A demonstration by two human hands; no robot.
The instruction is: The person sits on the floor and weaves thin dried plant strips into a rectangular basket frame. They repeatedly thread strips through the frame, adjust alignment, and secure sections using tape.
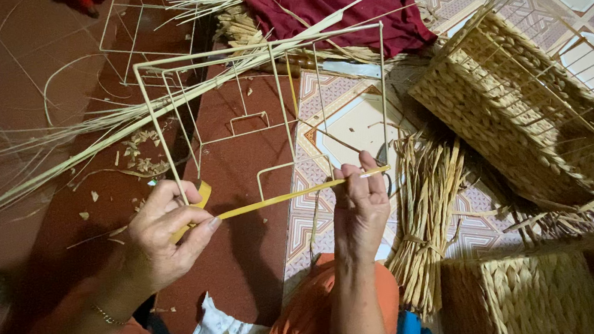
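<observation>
Hands are pulling a yellow strip (293, 195) tight by the wire frame (266, 103), left hand (169, 235) and right hand (361, 200) both pinching it, looking ready to wrap it on.

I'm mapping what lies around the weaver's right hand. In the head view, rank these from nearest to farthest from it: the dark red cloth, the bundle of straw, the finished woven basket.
From the right hand:
1. Bundle of straw: just to its right, on the floor.
2. Finished woven basket: farther right, lying tilted on the tiles.
3. Dark red cloth: at the top of the view, beyond the wire frame.
</observation>
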